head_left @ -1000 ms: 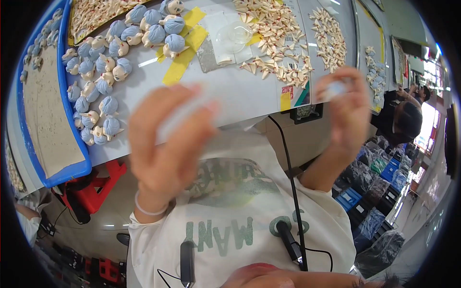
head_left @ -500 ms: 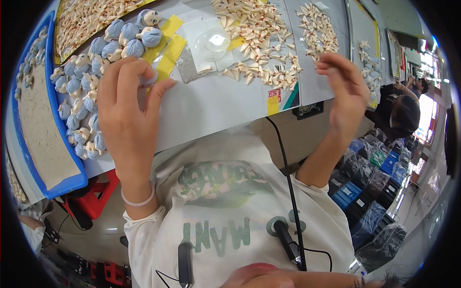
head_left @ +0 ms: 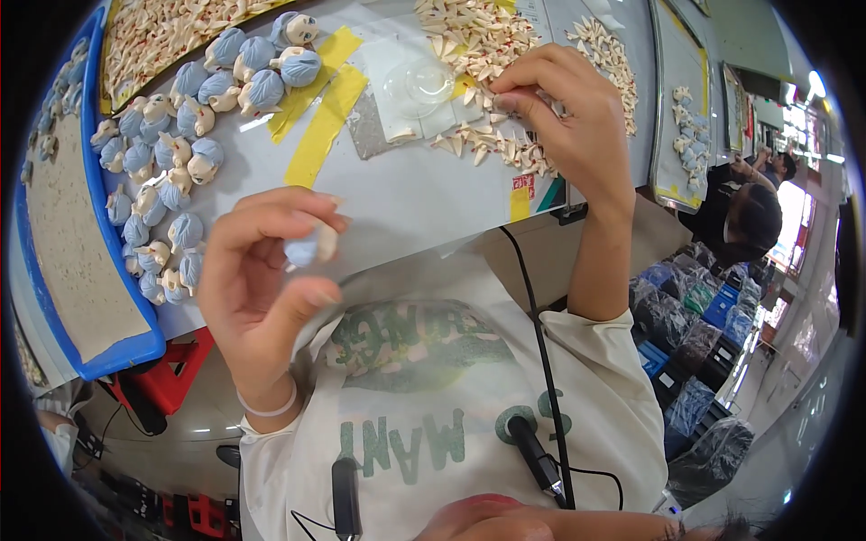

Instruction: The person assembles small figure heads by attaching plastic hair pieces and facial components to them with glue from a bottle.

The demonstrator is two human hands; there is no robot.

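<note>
My left hand (head_left: 248, 288) is raised in front of the table edge, its fingers closed round a small doll head (head_left: 313, 245) with pale blue hair, slightly blurred. Over a loose pile of small pointed cream pieces (head_left: 460, 41) with red marks, my right hand (head_left: 577, 131) pinches thumb and forefinger together. Whatever sits between those fingertips blends with the pile. Beside the pile lies a clear round dish (head_left: 428, 83) on a white sheet, next to a grey square plate (head_left: 365, 126).
Several blue-haired doll heads (head_left: 216, 88) crowd the table's left side, next to a blue-rimmed tray (head_left: 135, 352). Yellow tape strips (head_left: 327, 126) cross the white table (head_left: 388, 203). A tray of cream pieces (head_left: 171, 41) stands far left. A black cable (head_left: 532, 298) hangs before me; another person (head_left: 753, 212) sits at right.
My left hand has come back from the doll heads toward me, now with one in view. My right hand has moved left and down onto the cream pieces, fingers closing.
</note>
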